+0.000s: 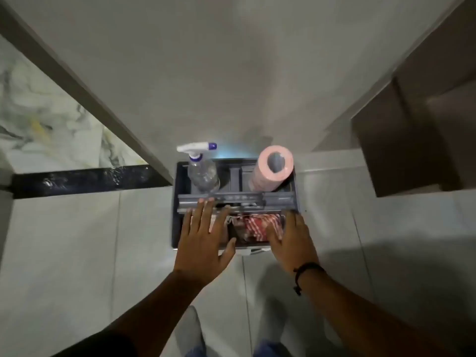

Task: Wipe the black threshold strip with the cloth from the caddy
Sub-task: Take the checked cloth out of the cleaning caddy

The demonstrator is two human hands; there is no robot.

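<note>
A dark grey caddy [181, 202] stands on the floor against the wall. A red and white striped cloth [255, 224] lies crumpled in its near compartment. My left hand [206, 240] hovers over the caddy's near left part, flat, with fingers spread. My right hand [293, 240] reaches into the near right corner, its fingers touching the cloth; whether they grip it is unclear. The black threshold strip [85, 180] runs along the floor to the left of the caddy, glossy and speckled.
A clear spray bottle [202, 171] with a white and blue trigger and a pink paper roll [270, 171] stand in the caddy's far compartments. Marble flooring [46, 124] lies beyond the strip. A wall edge sits at left, a brown cabinet [412, 140] at right.
</note>
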